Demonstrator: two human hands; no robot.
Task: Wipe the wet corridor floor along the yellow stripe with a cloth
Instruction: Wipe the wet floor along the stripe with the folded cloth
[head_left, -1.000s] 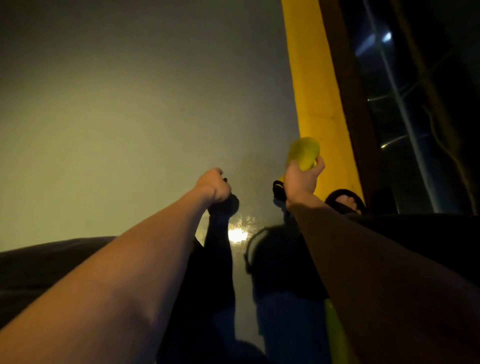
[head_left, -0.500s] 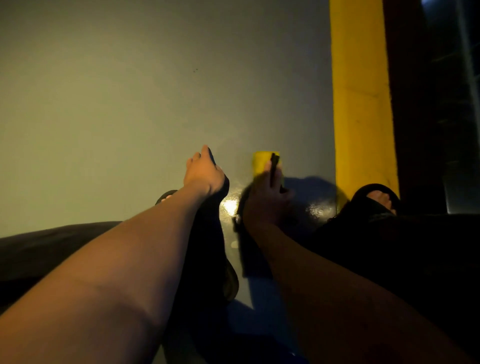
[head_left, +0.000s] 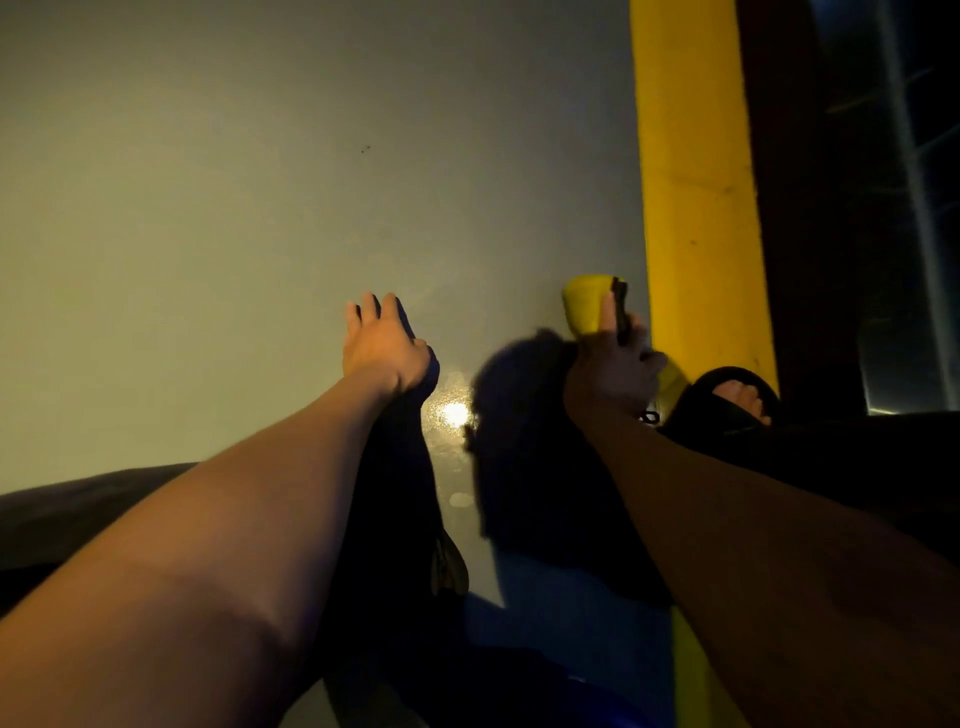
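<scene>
left hand (head_left: 382, 347): fingers straight and spread, flat toward the floor (head_left: 208, 208), holds nothing
right hand (head_left: 613, 364): fingers curled round a yellow cloth (head_left: 586, 304), thumb out to the side
cloth: bunched, soft lump, sticks out past the fingers, just left of the yellow stripe (head_left: 693, 182)
floor: smooth grey, glossy; bright wet glare spot (head_left: 454, 414) between the two hands
stripe: flat painted band, scuffed
sandal (head_left: 727, 400): black, open-toe, beside right hand
</scene>
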